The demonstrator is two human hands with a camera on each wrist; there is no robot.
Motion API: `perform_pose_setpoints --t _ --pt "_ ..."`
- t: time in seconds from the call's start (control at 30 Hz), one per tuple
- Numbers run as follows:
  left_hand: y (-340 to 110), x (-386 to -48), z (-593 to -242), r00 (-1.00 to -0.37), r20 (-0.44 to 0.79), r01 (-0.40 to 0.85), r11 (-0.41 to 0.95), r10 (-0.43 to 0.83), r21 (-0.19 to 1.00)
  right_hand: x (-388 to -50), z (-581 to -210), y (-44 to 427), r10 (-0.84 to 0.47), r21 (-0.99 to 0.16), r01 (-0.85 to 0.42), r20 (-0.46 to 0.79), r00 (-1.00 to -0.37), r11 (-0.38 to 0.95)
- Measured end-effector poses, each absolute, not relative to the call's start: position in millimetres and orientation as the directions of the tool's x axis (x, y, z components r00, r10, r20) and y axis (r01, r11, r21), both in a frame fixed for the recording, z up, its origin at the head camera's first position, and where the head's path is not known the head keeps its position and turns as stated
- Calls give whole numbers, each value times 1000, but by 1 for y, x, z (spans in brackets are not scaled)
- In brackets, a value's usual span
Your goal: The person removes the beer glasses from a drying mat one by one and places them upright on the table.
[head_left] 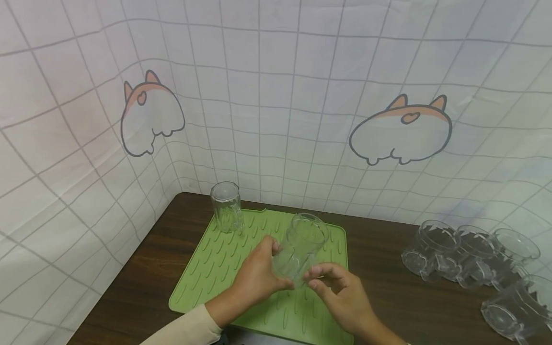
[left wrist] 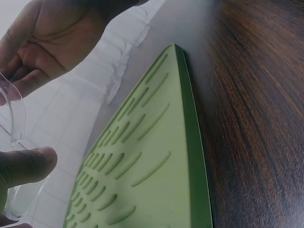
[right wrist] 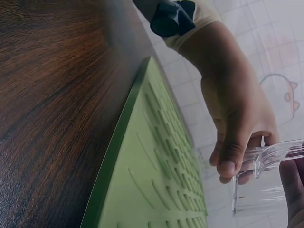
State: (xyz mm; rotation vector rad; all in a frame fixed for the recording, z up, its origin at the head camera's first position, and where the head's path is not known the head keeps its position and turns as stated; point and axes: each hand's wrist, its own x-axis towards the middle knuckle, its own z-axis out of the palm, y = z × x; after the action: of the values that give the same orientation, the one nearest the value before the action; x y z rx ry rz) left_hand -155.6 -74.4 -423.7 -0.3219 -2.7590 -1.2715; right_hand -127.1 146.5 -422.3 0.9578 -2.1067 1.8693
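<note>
A clear glass mug [head_left: 307, 239] is held above the green ridged mat [head_left: 228, 258], tilted, its rim towards the back. My left hand [head_left: 258, 270] grips its body from the left; the right wrist view also shows that left hand [right wrist: 237, 114] around the clear mug [right wrist: 261, 190]. With bent fingers, my right hand [head_left: 345, 297] pinches the mug's handle on the near right side. The handle [left wrist: 17, 116] and the right hand [left wrist: 61, 38] show in the left wrist view. A second glass mug [head_left: 226, 208] stands upright on the mat's far left corner.
Several clear mugs [head_left: 435, 244] stand close together on the dark wooden table [head_left: 388, 297] at the right. A white grid-patterned curtain [head_left: 276, 105] with cartoon animal prints hangs behind and to the left of the table.
</note>
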Motion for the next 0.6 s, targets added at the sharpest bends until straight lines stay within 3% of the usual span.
perform_pose_setpoints --t 0.37,0.6 --pt "-72 -154 -428 -970 164 242 643 180 727 -125 -419 144 -374 -759 -632 546 -750 158" --pt "-77 -154 -428 -962 148 256 572 228 779 -126 -417 146 -391 -732 -657 559 -731 181"
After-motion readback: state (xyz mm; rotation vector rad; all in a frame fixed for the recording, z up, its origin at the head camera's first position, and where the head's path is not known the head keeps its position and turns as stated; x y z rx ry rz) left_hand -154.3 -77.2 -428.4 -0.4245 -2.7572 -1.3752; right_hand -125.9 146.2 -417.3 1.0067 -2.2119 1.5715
